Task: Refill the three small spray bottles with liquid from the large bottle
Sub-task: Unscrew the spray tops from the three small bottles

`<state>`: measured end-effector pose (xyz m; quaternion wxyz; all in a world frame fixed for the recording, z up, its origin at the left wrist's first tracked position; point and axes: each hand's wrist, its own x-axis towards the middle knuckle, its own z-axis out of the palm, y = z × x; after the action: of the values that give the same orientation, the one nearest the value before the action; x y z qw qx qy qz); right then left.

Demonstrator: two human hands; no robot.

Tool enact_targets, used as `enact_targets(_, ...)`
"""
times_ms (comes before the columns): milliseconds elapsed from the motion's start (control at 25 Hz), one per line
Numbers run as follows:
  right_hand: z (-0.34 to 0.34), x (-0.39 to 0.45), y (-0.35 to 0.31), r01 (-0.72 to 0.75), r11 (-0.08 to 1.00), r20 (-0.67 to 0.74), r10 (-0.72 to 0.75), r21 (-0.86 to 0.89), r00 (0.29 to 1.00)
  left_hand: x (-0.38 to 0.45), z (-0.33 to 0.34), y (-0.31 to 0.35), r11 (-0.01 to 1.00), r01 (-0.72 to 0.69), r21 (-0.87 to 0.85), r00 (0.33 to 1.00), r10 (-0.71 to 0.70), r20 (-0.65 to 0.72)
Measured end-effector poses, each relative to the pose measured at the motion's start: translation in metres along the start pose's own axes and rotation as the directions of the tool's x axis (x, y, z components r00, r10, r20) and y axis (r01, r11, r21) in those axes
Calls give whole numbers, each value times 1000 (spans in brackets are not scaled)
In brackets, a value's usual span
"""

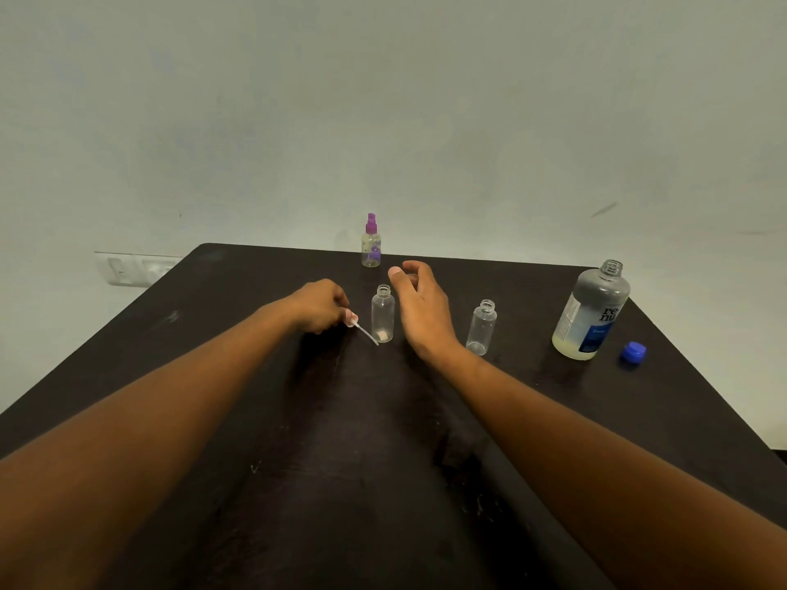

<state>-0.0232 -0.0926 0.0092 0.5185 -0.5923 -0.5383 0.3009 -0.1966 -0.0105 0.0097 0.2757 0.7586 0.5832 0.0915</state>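
Note:
Two clear small bottles stand uncapped on the dark table [383,440]: one at the centre [382,313], one further right [481,327]. A third small bottle [371,241] with a purple spray top stands at the far edge. My left hand [318,305] is shut on a pale spray head [351,318] whose thin dip tube slants down to the table, just left of the centre bottle. My right hand [419,306] hovers open just right of that bottle, fingers curled, apart from it. The large bottle [592,310] stands uncapped at the right with a little yellowish liquid at its bottom.
A blue cap [633,351] lies on the table right of the large bottle, near the right edge. A white wall socket plate [136,270] sits on the wall beyond the table's far left corner. A plain pale wall rises behind.

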Motion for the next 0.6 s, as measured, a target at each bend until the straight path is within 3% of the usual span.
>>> enact_targets(600,-9,6,-2,10,1000,-8,-10,-21,1000,0,5,5,943,-230,238,970,243,-24)
